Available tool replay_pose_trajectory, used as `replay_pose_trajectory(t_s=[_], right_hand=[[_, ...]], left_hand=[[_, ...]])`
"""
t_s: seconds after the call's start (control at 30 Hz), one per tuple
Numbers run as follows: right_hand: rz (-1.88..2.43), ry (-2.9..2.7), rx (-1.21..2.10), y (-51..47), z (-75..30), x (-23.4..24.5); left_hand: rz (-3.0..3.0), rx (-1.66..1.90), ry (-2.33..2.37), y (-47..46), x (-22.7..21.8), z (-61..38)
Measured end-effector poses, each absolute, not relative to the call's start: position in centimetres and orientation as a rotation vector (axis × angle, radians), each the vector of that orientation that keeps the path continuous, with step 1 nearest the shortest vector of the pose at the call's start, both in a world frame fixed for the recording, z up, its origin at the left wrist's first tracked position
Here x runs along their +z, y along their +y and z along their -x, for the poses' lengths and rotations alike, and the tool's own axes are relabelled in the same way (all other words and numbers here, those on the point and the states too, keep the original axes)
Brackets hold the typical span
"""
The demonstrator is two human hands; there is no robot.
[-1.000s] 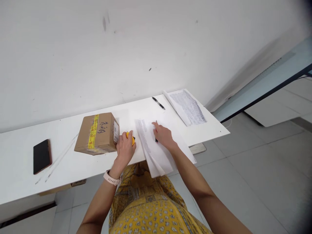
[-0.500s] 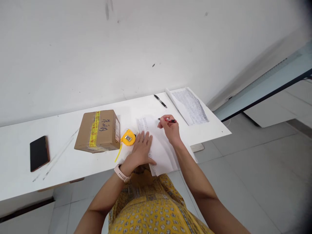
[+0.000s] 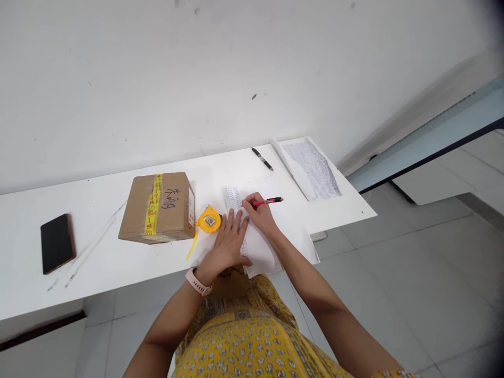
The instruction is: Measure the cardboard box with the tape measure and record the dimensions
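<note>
My right hand is closed around a red and black pen, its tip down at the written lines on a white sheet of paper. Flat on the sheet's left part lies my left hand, fingers spread, a pale pink band on its wrist. Just left of those fingers sits a yellow tape measure with a short length of yellow tape out toward the table's front edge. A taped cardboard box with handwriting on it stands beside the tape measure.
The white table runs along a wall. A black phone lies at the left. Toward the back are a second, black pen and a paper covered in writing, near the table's right end.
My right hand has moved left with the red pen, from the sheet's blank area to its written lines. My left hand stays on the sheet. The view has shifted slightly.
</note>
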State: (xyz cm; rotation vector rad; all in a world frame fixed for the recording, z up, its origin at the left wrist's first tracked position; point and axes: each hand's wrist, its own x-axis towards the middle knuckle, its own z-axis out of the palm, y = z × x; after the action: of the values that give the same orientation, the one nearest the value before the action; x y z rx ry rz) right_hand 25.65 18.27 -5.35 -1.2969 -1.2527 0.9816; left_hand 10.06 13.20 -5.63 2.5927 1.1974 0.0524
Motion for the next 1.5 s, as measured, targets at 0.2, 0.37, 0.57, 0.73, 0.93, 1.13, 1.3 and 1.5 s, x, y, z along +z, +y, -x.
replay_pose_trajectory(t_s=[0.2, 0.37, 0.57, 0.73, 0.93, 1.13, 1.3, 1.5], right_hand=[[1.365, -1.262, 0.898, 18.76, -25.68, -5.63], [1.379, -1.360, 0.825, 18.69, -25.51, -5.70], [1.405, -1.421, 0.806, 18.81, -25.50, -6.03], [1.410, -1.438, 0.804, 18.86, -25.56, -6.31], [1.406, -1.444, 0.814, 18.85, -25.50, -6.19], [1.411, -1.420, 0.836, 18.75, -25.43, -6.13], [1.407, -1.423, 0.836, 18.77, -25.51, -6.00], [1.394, -1.418, 0.807, 18.80, -25.54, -6.17]], left_hand=[[-2.581, 0.157, 1.166, 13.11, -5.91, -9.60], [-2.559, 0.249, 1.148, 12.90, -6.03, -9.45], [-2.514, 0.283, 1.158, 12.56, -5.50, -9.44], [-2.504, 0.303, 1.150, 12.54, -5.53, -9.44], [-2.501, 0.264, 1.163, 12.49, -5.15, -9.49], [-2.496, 0.292, 1.146, 12.51, -5.46, -9.38], [-2.504, 0.265, 1.153, 12.57, -5.59, -9.44], [-2.512, 0.244, 1.158, 12.58, -5.34, -9.45]])
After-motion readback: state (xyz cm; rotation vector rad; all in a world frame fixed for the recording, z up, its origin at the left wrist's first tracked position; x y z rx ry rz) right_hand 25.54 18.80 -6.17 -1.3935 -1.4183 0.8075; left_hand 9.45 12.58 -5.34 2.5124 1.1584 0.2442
